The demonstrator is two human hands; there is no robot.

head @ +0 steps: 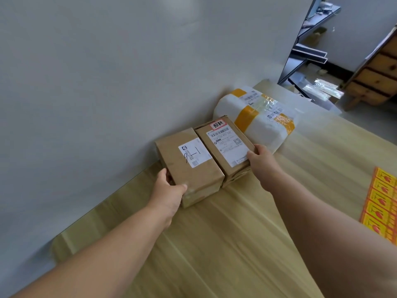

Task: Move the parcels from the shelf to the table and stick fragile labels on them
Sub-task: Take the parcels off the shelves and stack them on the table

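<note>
Three parcels on wooden table [214, 244], along the wall.
- Left box [193, 175]: brown paper, white label with pen marks, lying flat. Left hand [169, 188] grips its near left corner.
- Right box [223, 151]: brown, touching the left box. Barcode label, red-edged sticker at far end. Looks to rest on another brown box. Right hand [261, 157] holds its near right edge.
- White parcel [264, 127]: yellow tape bands, just beyond, far right.
- Label sheet [382, 203]: yellow-orange, flat at right edge.

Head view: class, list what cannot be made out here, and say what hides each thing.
Fragile label sheet: cut off by the right edge, count unknown.
Print on the right brown parcel: too small to read.
Left brown parcel, near corner: covered by the left hand.
Shelf contents: blurred, far off.
</note>
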